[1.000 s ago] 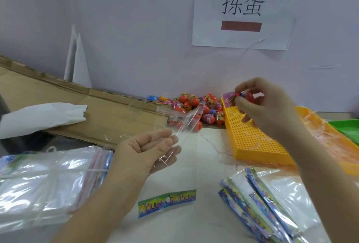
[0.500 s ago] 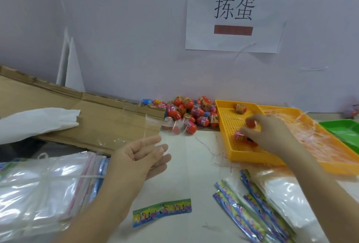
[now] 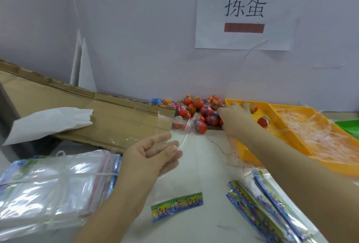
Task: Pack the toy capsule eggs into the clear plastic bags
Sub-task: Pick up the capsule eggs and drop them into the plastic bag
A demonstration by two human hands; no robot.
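A heap of red and orange toy capsule eggs lies against the back wall. My left hand holds up a clear plastic bag by its mouth, and the bag's colourful header strip rests on the table. My right hand reaches over the corner of the yellow perforated tray, with its fingertips among the eggs at the heap's right side. Whether it grips an egg is hidden. Two eggs lie in the tray.
A bundle of clear bags lies at the front left, and bags with colourful headers at the front right. Flat cardboard with a white sheet spans the left. An orange tray of shredded strips and a green tray sit at the right.
My right hand lowered eggs into the yellow tray, then moved left and back to the egg heap. My left hand kept the clear bag raised, almost in the same place.
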